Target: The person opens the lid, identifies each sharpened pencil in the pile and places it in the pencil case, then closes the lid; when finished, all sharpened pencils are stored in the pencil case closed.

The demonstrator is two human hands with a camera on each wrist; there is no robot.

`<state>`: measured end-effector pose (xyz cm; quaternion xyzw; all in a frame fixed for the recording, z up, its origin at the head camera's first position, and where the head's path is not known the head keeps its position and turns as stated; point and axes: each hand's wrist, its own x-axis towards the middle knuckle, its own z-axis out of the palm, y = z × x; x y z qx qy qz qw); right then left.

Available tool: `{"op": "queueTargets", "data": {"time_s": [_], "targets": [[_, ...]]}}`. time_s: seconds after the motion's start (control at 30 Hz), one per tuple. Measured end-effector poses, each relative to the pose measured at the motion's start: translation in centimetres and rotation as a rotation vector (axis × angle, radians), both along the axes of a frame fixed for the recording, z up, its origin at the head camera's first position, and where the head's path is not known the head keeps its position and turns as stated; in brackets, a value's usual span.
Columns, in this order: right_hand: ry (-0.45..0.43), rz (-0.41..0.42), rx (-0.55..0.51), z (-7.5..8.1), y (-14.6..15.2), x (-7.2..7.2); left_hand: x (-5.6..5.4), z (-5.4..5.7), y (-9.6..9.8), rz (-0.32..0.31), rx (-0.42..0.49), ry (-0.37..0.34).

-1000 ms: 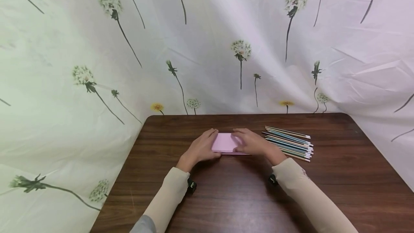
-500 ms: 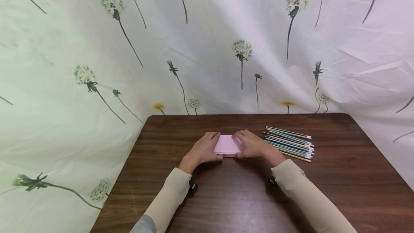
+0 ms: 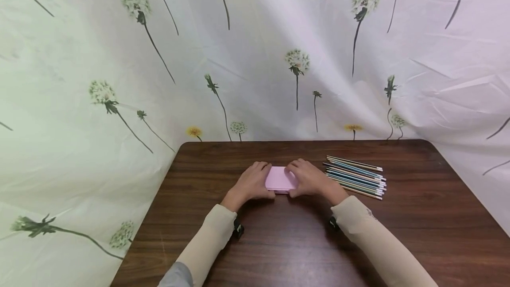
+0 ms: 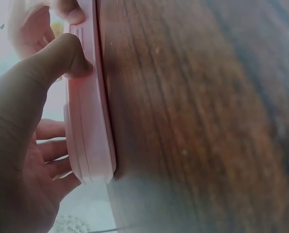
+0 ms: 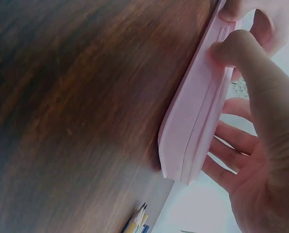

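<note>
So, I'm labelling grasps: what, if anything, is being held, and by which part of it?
A pink case: the left hand and right hand each have a thumb on its near wall, fingers toward its far side.

Pink box (image 3: 280,177), apparently closed, low and rectangular, lying flat on the table (image 3: 279,242), toward the table's far edge and slightly left of its midline. Top plain and smooth; 1 long front wall faces the table's near side, with a seam running lengthwise and fine parallel lines near mid-length. Left hand (image 3: 254,181) grips 1 end, right hand (image 3: 310,178) the other, 2 thumbs against the front wall.
</note>
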<state>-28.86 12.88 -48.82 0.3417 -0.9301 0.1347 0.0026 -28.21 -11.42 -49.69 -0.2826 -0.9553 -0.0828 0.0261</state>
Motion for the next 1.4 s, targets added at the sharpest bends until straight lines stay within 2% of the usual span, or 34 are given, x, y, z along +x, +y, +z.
{"op": "queueTargets", "data": {"time_s": [0.37, 0.6, 0.8, 0.93, 1.03, 1.2, 1.3, 1.4], "targets": [[0.053, 0.014, 0.016, 0.2, -0.1, -0.2, -0.2, 0.3, 0.0, 0.002, -0.026, 0.035], [-0.045, -0.007, -0.014, 0.6, -0.1, -0.5, -0.2, 0.6, -0.1, 0.015, -0.042, -0.026], [-0.061, 0.001, -0.011, 0.5, 0.0, -0.7, 0.0, 0.7, -0.3, 0.019, -0.034, -0.061], [-0.111, 0.01, -0.029, 0.7, 0.2, -0.8, 0.2, 0.6, -1.1, 0.038, 0.027, -0.13], [-0.146, 0.028, -0.075, 1.0, 0.5, -0.8, 0.4, 0.5, -2.2, 0.074, 0.124, -0.206], [-0.117, 0.07, -0.185, 1.7, 1.2, -0.9, 0.6, 0.4, -4.2, 0.112, 0.301, -0.285], [-0.103, 0.061, -0.246, 2.1, 1.6, -1.1, 0.6, 0.3, -4.9, 0.11, 0.389, -0.308], [-0.113, 0.017, -0.31, 2.5, 2.0, -1.5, 0.7, 0.3, -5.2, 0.108, 0.46, -0.338]]}}
